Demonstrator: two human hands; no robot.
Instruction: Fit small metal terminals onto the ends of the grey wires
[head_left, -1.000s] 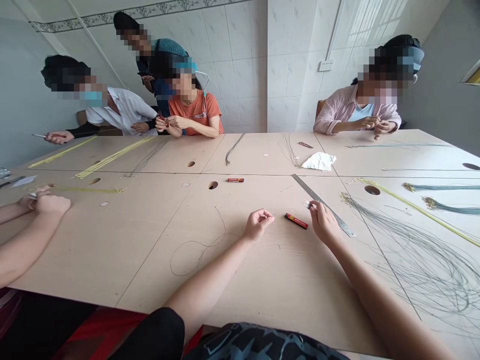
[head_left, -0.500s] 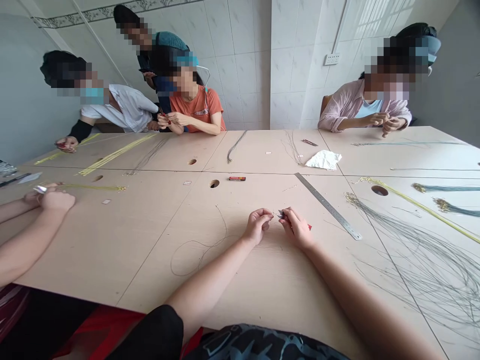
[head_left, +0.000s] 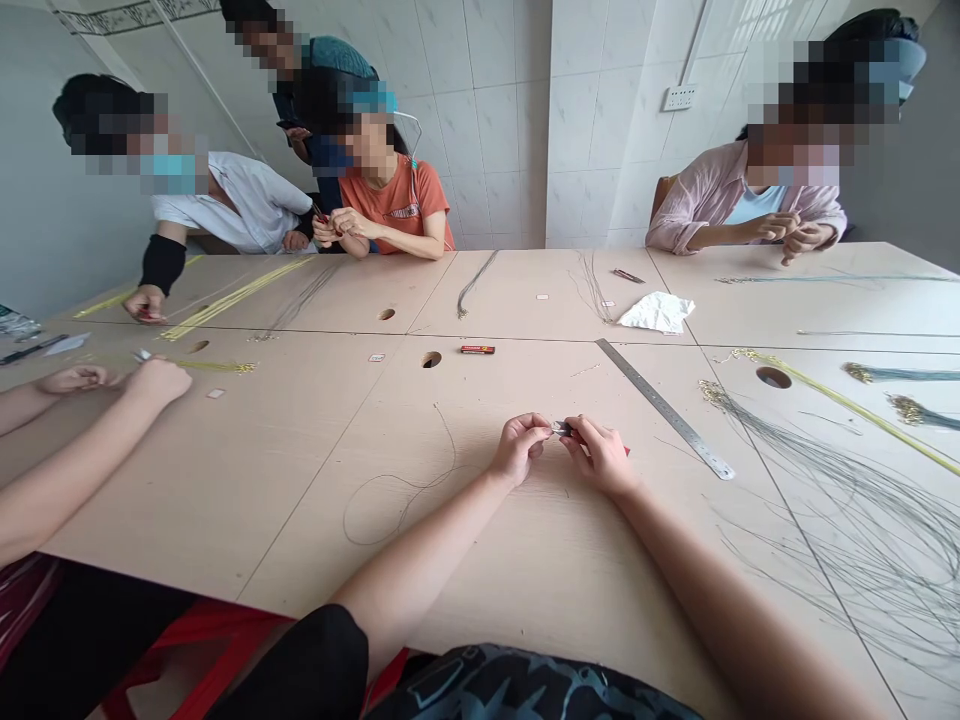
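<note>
My left hand is closed in a pinch, on what looks like the end of a thin cord. That cord lies in a loose loop on the table and passes out of sight behind my left forearm. Wrapped in my right hand is a small pair of pliers. Their dark jaws point left and meet my left fingertips, while a bit of red handle shows past the right hand. What sits between the jaws is too small to make out.
Right of my hands lie a steel ruler and a bundle of thin cords. A red tube-like item, a crumpled tissue and a table hole are farther off. Co-workers sit around the table, one person's arm at left.
The plier jaws have closed the small gap to my left fingertips. The view has shifted slightly. At left, a neighbour's hand has moved right.
</note>
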